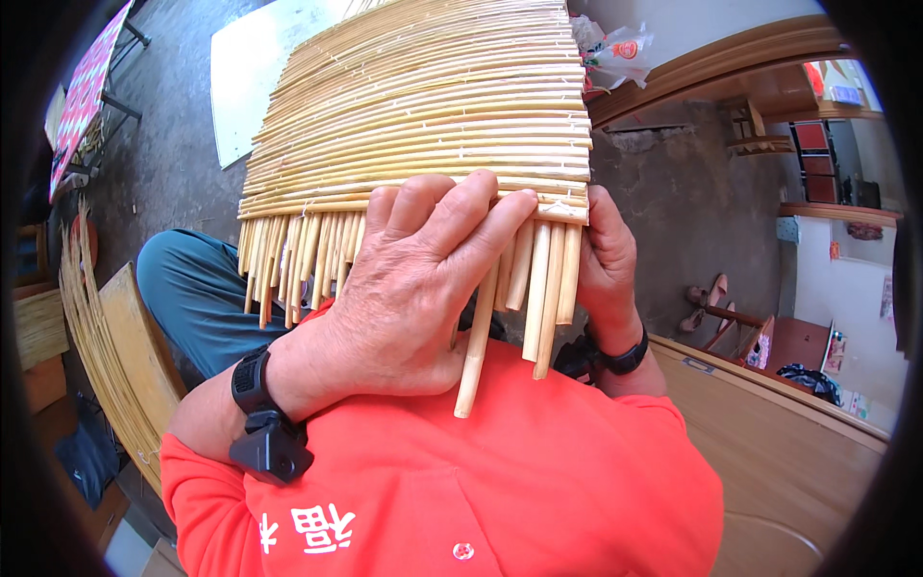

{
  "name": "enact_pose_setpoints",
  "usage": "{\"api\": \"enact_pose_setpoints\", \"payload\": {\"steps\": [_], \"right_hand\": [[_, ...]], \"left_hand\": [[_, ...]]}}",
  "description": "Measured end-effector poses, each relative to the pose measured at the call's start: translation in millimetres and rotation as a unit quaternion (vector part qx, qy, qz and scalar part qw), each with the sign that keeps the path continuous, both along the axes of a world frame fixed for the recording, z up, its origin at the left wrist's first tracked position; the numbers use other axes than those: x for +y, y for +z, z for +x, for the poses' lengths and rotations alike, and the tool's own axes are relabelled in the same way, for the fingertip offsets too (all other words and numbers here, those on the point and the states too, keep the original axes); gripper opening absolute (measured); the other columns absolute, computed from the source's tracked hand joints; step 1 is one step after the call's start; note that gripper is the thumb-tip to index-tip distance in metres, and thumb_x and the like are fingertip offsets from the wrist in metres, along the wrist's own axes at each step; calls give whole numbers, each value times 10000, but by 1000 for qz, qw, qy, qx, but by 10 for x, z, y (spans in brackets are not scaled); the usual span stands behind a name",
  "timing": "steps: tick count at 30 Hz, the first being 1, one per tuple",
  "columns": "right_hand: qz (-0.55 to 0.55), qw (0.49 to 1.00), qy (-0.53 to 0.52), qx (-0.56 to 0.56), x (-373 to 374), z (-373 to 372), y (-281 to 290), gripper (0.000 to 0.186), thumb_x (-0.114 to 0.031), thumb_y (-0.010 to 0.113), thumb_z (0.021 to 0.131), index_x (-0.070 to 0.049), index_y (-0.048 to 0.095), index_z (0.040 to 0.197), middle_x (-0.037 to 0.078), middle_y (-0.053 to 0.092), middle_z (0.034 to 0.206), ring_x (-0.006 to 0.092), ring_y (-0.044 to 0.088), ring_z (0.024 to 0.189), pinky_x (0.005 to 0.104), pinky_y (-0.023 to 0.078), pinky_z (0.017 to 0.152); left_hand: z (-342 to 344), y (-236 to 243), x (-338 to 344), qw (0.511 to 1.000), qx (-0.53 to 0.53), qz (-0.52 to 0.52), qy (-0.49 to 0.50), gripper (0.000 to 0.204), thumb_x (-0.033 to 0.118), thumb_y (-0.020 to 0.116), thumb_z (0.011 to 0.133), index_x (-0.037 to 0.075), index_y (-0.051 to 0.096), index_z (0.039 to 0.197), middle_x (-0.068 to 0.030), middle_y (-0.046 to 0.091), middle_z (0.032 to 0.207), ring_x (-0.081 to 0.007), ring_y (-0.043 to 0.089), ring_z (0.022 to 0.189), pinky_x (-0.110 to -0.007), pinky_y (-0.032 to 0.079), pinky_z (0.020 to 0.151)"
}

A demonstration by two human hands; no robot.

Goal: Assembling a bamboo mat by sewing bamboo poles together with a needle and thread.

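One stick mat (423, 125) is stretching out in front of the person's red shirt (490, 452). The left hand (409, 288) is grasping its near edge, fingers (466, 211) lying over the top, while the right hand (608, 264) is clasping the right corner; uneven stick ends (538, 288) are jutting below.

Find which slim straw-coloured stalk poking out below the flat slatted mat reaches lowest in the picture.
The round, straw-coloured stalk just right of the left hand's thumb: its cut tip sits below every other protruding end.
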State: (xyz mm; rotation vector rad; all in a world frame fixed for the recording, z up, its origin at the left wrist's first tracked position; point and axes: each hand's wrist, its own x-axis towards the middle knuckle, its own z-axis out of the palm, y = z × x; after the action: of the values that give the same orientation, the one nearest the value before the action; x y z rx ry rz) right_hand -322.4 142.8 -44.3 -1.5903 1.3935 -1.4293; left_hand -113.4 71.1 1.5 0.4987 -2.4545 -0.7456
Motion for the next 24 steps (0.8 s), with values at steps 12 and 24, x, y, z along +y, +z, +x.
{"api": "enact_pose_setpoints", "payload": {"steps": [12, 24], "right_hand": [[62, 994, -35, -87, 89, 61, -14, 94, -43, 463, 977, -24, 533, 1036, 16, 659, 875, 39, 579, 781, 200, 477, 658], [23, 997, -31, -73, 14, 122, 56, 60, 1, 490, 950, -18, 536, 983, 46, 675, 887, 46, 599, 833, 209, 490, 712]], "left_hand": [[-17, -4, 0, 1000, -15, -3, -9, 888, 175, 733, 532, 22, 413, 1345, -156, 432, 1224, -331, 431, 1072, -439, 319, 886], [13, -5, 14, 999, -30, -18, -3, 970, 243, 779, 475, 37, 423, 1353, -149, 430, 1268, -340, 426, 1103, -434, 326, 941]]}}
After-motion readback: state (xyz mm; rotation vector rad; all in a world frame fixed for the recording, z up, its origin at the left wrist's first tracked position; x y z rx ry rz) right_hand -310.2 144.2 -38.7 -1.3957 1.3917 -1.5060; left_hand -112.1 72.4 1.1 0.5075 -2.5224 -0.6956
